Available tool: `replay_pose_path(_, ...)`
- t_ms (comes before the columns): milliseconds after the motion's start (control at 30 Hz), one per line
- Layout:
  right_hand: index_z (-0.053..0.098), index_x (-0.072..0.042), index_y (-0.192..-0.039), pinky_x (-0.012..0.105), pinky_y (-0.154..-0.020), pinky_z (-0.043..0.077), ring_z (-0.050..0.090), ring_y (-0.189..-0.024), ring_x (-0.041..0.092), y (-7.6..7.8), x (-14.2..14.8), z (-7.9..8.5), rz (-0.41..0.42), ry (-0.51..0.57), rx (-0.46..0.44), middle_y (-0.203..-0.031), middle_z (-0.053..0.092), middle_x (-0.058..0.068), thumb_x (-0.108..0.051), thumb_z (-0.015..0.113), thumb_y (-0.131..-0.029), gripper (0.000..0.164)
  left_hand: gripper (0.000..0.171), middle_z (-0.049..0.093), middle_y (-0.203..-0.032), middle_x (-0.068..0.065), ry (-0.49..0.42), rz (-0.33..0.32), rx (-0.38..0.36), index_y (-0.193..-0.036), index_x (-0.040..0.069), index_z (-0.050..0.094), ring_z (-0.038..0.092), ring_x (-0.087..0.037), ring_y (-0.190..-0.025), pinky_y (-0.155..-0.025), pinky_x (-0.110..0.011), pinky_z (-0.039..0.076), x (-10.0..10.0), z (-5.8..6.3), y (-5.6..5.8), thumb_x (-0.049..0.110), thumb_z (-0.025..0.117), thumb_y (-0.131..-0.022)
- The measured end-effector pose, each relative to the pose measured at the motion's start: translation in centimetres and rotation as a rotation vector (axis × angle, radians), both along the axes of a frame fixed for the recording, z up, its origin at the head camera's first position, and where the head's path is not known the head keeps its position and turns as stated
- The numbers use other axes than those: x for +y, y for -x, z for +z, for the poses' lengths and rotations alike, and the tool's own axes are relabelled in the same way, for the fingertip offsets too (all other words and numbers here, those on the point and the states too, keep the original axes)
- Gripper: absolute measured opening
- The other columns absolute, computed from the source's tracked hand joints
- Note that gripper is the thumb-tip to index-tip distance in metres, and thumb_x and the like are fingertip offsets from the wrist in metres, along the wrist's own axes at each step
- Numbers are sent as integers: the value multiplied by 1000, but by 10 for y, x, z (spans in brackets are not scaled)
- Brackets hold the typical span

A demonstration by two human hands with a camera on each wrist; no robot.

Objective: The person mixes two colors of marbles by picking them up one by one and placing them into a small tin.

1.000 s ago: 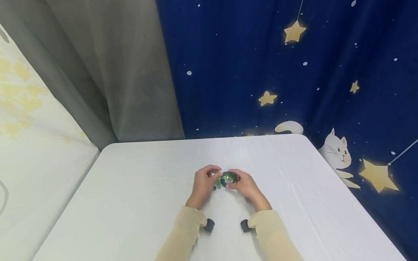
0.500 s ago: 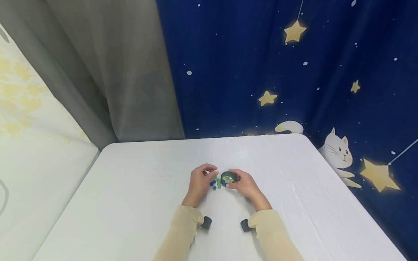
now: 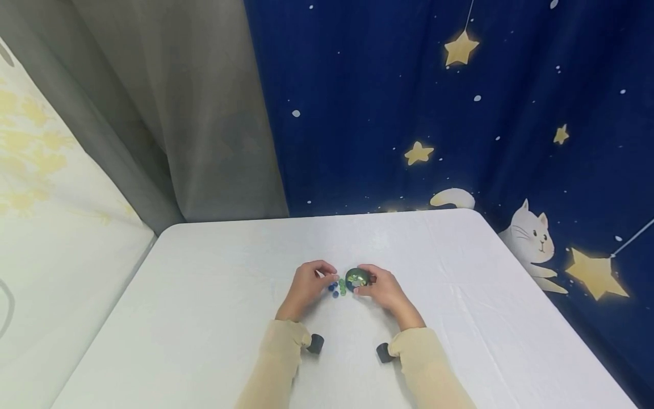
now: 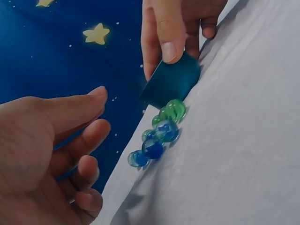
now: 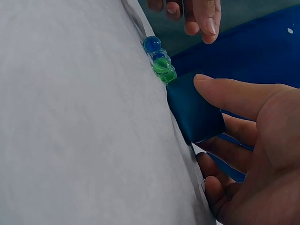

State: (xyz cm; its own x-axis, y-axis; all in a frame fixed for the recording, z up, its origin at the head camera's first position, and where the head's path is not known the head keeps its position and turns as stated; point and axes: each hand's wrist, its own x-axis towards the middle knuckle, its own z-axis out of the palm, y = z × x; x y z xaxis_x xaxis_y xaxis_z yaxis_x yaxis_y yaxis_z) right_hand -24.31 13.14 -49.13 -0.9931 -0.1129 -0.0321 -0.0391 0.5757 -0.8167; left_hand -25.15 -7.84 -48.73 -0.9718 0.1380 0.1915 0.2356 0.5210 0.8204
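Note:
My right hand (image 3: 385,289) grips a small dark teal-green cup (image 4: 171,82), thumb on one side and fingers on the other. Its shiny inside shows in the head view, and it stands at the white cloth. Just left of the cup, several glass marbles lie in a tight cluster: green marbles (image 4: 176,110) nearest the cup, blue marbles (image 4: 153,148) farther left. My left hand (image 3: 306,287) hovers beside the blue ones, fingers loosely bent, thumb and index fingertip close together. In the left wrist view nothing shows between those fingers, and a gap separates them from the marbles.
A white-covered table (image 3: 214,318) lies under both hands. Behind it hang a grey curtain (image 3: 219,113) and a blue star-patterned curtain (image 3: 357,102). Black wrist devices (image 3: 315,343) sit at both sleeve cuffs.
My left hand has drawn back to the left, away from the cup, uncovering more blue marbles. The right hand and the cup have stayed in place.

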Motion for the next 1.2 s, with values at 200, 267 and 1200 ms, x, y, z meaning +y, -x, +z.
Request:
replay_pose_path(200,60,-13,-131,50,-97,42,56,-116,32,0,-1,0,-4,1,-3,-128,61,10,-15,81,-77,58,8,61,-74,5,37,-81,-78,-87,16,73,53,-15,-70,-66,-32,43,-6,0,-1,12,76,-81)
replay_pose_path(267,60,-13,-131,51,-96,43,56,-116,32,0,-2,0,-4,1,-1,-128,61,10,-15,81,-77,58,9,60,-74,5,56,-107,-98,-88,16,73,54,-15,-71,-66,-32,44,-7,0,-1,12,77,-81)
replay_pose_path(1200,60,-11,-130,52,-96,43,56,-117,35,-2,-2,2,5,-24,10,-128,61,13,-15,82,-76,58,22,55,-72,2,206,-194,-155,-90,21,75,50,-15,-69,-67,-31,41,-10,-4,-5,6,80,-76)
